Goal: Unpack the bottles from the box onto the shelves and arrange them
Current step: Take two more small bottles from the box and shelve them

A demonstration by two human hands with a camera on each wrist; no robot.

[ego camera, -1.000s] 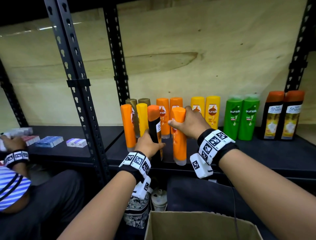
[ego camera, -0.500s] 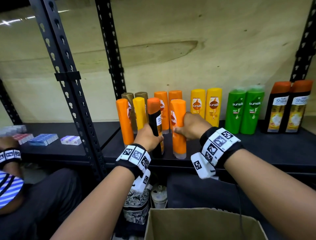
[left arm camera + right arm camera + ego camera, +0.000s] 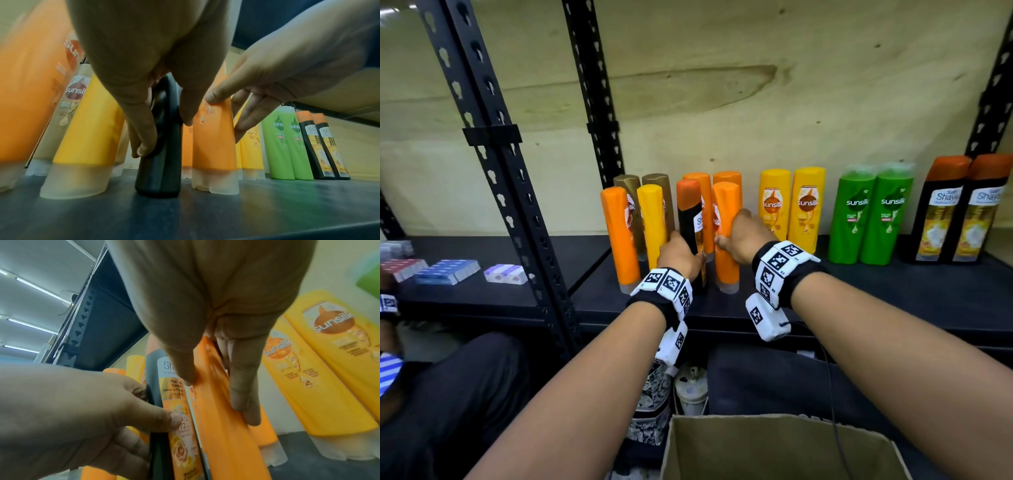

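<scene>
Left hand (image 3: pixel 677 254) has its fingers (image 3: pixel 144 138) wrapped around the black bottle (image 3: pixel 690 236), upright on the shelf (image 3: pixel 859 291). Just beside it, right hand (image 3: pixel 748 236) grips the orange bottle (image 3: pixel 726 260), also standing there. The box (image 3: pixel 774 448) sits below.

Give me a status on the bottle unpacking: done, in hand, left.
Done: yellow, green and black bottle pairs stand upright along the shelf. In hand: the left hand grips a black bottle, the right hand an orange one. Left: the box's contents aren't visible.
</scene>
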